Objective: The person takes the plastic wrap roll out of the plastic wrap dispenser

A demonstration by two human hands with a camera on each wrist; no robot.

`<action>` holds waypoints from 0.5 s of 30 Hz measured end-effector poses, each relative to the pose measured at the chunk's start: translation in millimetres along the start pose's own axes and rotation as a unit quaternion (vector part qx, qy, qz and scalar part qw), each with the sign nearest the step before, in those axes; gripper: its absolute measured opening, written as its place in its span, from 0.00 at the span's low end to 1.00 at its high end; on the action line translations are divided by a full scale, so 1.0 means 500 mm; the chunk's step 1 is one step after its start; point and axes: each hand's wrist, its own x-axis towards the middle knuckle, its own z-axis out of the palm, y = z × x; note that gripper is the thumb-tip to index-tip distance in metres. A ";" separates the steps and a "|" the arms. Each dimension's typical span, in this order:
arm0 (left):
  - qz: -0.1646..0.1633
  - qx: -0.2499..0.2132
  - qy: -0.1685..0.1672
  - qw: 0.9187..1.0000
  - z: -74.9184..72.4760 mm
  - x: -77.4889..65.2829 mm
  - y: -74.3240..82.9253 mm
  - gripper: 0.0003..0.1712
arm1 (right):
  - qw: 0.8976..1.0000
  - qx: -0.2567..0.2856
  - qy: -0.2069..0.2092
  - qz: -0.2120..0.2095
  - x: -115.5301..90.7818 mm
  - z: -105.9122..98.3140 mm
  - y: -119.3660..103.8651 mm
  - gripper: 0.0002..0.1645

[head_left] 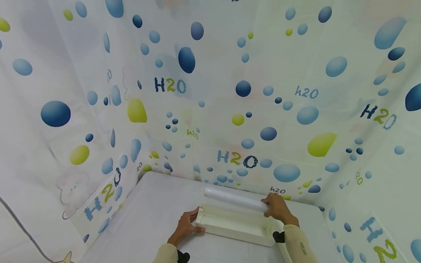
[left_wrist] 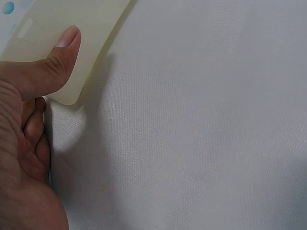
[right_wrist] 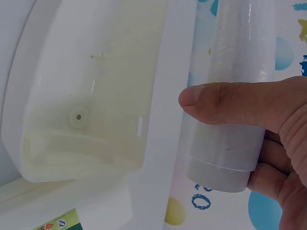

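A long cream plastic box (head_left: 236,237), with its open side up and its hollow bare, lies on the white table. My left hand (head_left: 185,224) grips its left end. In the left wrist view the thumb (left_wrist: 69,43) lies along the box wall (left_wrist: 96,28), the other fingers curled beneath. Behind the box, a roll of cling film (head_left: 233,197) runs nearly parallel to it. My right hand (head_left: 277,209) holds that roll by its right end. The right wrist view has the thumb (right_wrist: 211,100) across the roll (right_wrist: 240,43), with fingers curled behind.
Another cream piece (right_wrist: 96,201) with a green label (right_wrist: 62,220) lies by the box's right end, partly under the right forearm. White curtains (head_left: 213,109) printed with bubbles and H2O lettering enclose the table (head_left: 148,204). A dark cable (head_left: 23,230) hangs at the left.
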 end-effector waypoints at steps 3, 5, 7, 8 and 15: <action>0.002 -0.001 -0.002 1.000 0.000 0.001 0.000 0.63 | 1.000 -0.001 0.000 -0.002 0.005 -0.005 -0.003 0.35; 0.005 0.005 -0.001 1.000 0.001 0.002 0.000 0.62 | 1.000 -0.002 0.002 -0.007 0.007 -0.007 -0.004 0.35; 0.004 0.008 0.000 1.000 0.001 0.002 0.000 0.62 | 1.000 -0.005 0.002 -0.012 0.007 -0.009 -0.005 0.35; 0.003 0.008 0.001 1.000 0.001 0.001 0.001 0.63 | 1.000 -0.006 0.002 -0.013 0.007 -0.010 -0.005 0.35; -0.015 0.019 0.005 1.000 0.002 -0.001 0.005 0.63 | 1.000 0.003 -0.007 0.007 0.008 -0.010 -0.007 0.35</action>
